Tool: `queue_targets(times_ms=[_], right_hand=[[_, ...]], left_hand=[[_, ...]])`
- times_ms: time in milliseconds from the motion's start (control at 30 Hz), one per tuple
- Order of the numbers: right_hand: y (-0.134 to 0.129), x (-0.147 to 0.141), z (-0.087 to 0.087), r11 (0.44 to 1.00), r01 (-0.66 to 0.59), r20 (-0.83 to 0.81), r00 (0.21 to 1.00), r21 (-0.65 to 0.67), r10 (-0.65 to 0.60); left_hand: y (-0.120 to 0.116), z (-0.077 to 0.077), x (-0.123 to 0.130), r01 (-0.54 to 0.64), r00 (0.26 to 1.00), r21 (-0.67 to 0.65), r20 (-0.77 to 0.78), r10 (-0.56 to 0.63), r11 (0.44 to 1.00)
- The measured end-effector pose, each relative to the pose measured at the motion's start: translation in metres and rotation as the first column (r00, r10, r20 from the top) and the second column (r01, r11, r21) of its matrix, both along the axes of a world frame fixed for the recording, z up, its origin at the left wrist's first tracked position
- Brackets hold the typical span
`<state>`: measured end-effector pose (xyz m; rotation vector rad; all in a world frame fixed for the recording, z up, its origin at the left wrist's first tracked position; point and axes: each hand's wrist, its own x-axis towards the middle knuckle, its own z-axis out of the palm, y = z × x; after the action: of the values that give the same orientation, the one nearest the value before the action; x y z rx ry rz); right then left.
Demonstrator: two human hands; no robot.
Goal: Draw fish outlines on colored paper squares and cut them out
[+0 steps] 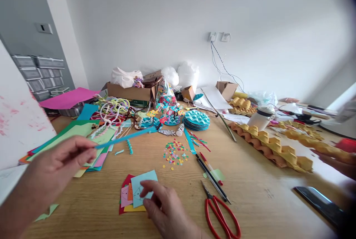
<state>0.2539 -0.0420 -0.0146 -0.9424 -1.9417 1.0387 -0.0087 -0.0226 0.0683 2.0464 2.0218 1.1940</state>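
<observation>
My left hand (pixel 62 166) is closed in a pinch on one end of a thin blue paper strip (pixel 125 138). The strip stretches away to the right above the table. Over a small pile of coloured paper pieces, my right hand (pixel 169 209) has its thumb and forefinger apart. Its fingertips are at the light blue paper piece (pixel 144 183) on top, which bears a drawn outline. Whether they touch it I cannot tell. Pink (pixel 125 197), orange, red and yellow pieces show beneath. Red-handled scissors (pixel 219 211) lie to the right of this hand.
Pens (pixel 213 177) lie beyond the scissors. Confetti (pixel 175 153) is scattered mid-table, with blue scalloped discs (pixel 196 119) behind. Coloured sheets (pixel 61 138) are stacked at left. Yellow egg cartons (pixel 269 144), a white jar (pixel 260 117) and a phone (pixel 319 203) are at right.
</observation>
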Motion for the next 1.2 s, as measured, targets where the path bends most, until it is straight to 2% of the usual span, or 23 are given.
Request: queue_targets(times_ms=[67,133,233,300,333,400,433,500,533,600,667,733,767,867,1033,1200], right_hand=[[-0.004,0.000,0.010,0.983,-0.101,-0.263,0.963,-0.156,0.057],[-0.010,0.000,0.019,0.943,-0.185,-0.429,0.902,-0.276,0.051],[-0.019,0.001,0.029,0.916,-0.143,-0.607,0.784,-0.375,-0.126],[-0.022,0.008,0.034,0.918,-0.064,-0.617,0.759,-0.391,-0.210],[-0.023,0.014,0.037,0.927,-0.004,-0.588,0.774,-0.375,-0.234],[-0.019,0.034,0.042,0.948,0.154,-0.417,0.870,-0.278,-0.264],[-0.015,0.048,0.045,0.942,0.248,-0.299,0.903,-0.225,-0.309],[-0.004,0.079,0.048,0.888,0.455,-0.035,0.888,-0.071,-0.458],[0.002,0.096,0.047,0.846,0.533,0.119,0.838,0.027,-0.532],[0.015,0.129,0.041,0.757,0.627,0.406,0.654,0.182,-0.639],[0.025,0.156,0.031,0.718,0.647,0.620,0.459,0.258,-0.636],[0.032,0.174,0.020,0.693,0.652,0.764,0.266,0.306,-0.588],[0.034,0.181,0.014,0.697,0.645,0.811,0.200,0.313,-0.550],[0.037,0.190,0.003,0.707,0.640,0.849,0.159,0.301,-0.505],[0.037,0.186,-0.005,0.761,0.589,0.870,0.187,0.272,-0.456],[0.033,0.177,-0.001,0.783,0.559,0.859,0.226,0.271,-0.459]], left_hand=[[-0.008,-0.012,0.032,0.219,0.972,0.072,0.074,-0.224,0.973],[-0.014,-0.024,0.063,0.412,0.899,0.114,0.113,-0.424,0.904],[-0.022,-0.039,0.096,0.556,0.813,0.075,0.159,-0.560,0.828],[-0.026,-0.047,0.108,0.606,0.779,0.062,0.155,-0.607,0.793],[-0.027,-0.050,0.112,0.627,0.765,0.049,0.148,-0.626,0.778],[-0.028,-0.055,0.114,0.686,0.725,-0.019,0.111,-0.680,0.728],[-0.026,-0.057,0.114,0.710,0.704,-0.056,0.088,-0.705,0.702],[-0.021,-0.061,0.110,0.737,0.672,-0.119,0.029,-0.740,0.665],[-0.017,-0.063,0.106,0.732,0.675,-0.134,-0.001,-0.738,0.668],[-0.007,-0.069,0.097,0.715,0.688,-0.134,-0.040,-0.725,0.686],[0.005,-0.077,0.086,0.693,0.703,-0.150,-0.071,-0.707,0.705],[0.015,-0.086,0.077,0.684,0.706,-0.169,-0.091,-0.703,0.709],[0.020,-0.090,0.072,0.677,0.712,-0.165,-0.100,-0.695,0.718],[0.031,-0.103,0.064,0.650,0.733,-0.136,-0.147,-0.665,0.747],[0.038,-0.120,0.061,0.635,0.744,-0.020,-0.256,-0.617,0.773],[0.038,-0.127,0.058,0.640,0.745,0.050,-0.284,-0.603,0.767]])
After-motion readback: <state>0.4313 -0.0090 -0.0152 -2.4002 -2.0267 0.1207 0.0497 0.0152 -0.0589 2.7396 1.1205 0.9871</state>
